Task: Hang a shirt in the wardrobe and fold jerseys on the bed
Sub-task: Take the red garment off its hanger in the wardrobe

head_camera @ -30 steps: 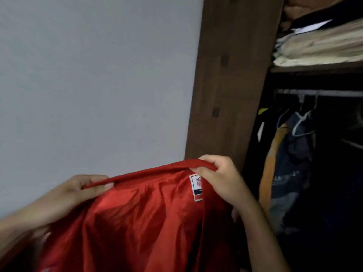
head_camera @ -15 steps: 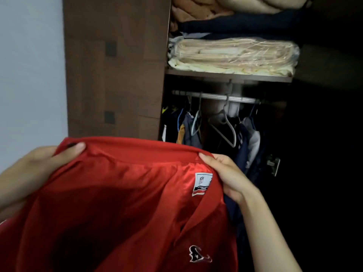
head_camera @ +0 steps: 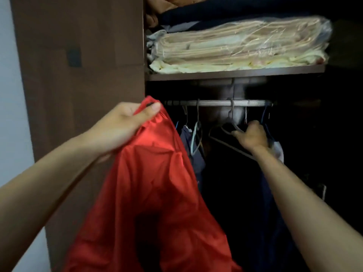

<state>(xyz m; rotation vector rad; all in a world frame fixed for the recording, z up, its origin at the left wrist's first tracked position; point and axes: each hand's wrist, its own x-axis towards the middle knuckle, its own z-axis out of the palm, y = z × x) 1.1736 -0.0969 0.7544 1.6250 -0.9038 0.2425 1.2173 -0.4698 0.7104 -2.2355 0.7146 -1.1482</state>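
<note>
Meanwhile the left hand (head_camera: 121, 124) pinches the red shirt (head_camera: 155, 185) aloft — right hand (head_camera: 250, 135), fingers curled, grips a hanger (head_camera: 225, 127).

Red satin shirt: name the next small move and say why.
Probably lift the empty grey hanger off the metal rail. The right hand already grips that hanger, which is still hooked on the rail, while the left hand alone holds the red satin shirt up by its top edge.

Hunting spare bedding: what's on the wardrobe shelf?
On the shelf lie cream linens in clear plastic, with dark folded fabric above. Anything behind them is hidden.
</note>
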